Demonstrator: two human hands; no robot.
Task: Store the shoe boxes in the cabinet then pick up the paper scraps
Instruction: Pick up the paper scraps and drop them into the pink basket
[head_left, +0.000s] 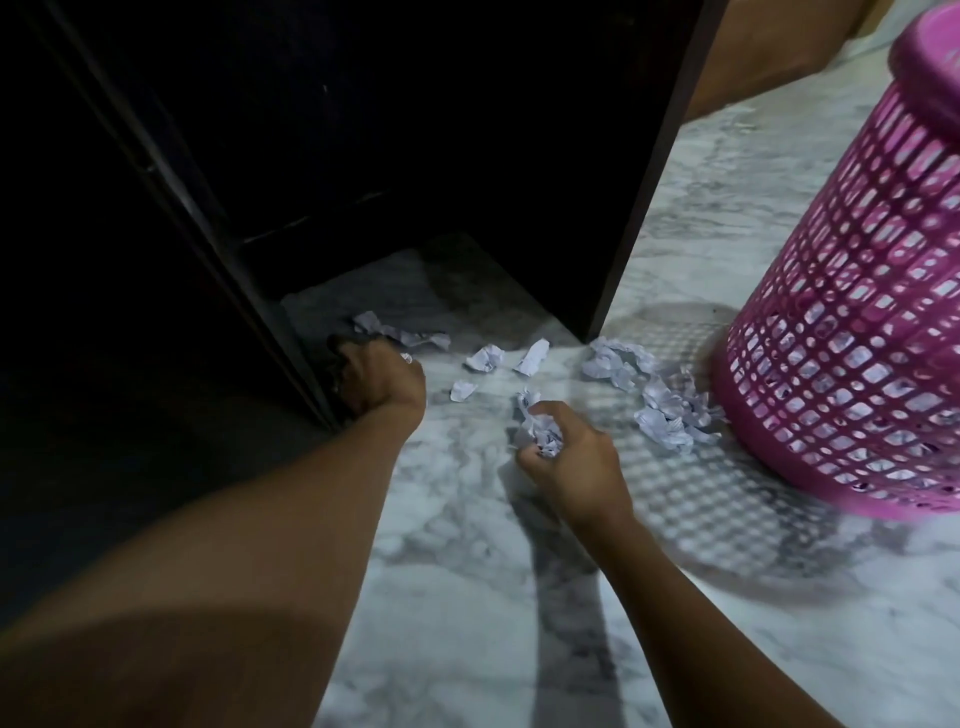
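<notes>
Right hand (566, 460) is clutching a wad (543, 435) of paper. Left hand (382, 382) is curling at the cabinet (467, 156) foot, and I cannot tell its grip. Scraps (665, 410) are lying on the floor (467, 571) beside the basket (857, 312); raking them together before lifting looks wisest.

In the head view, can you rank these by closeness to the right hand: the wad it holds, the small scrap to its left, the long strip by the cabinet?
1. Wad, gripped in the right hand.
2. Small scrap, on the floor to its left.
3. Long strip, farther left at the cabinet foot.
</notes>
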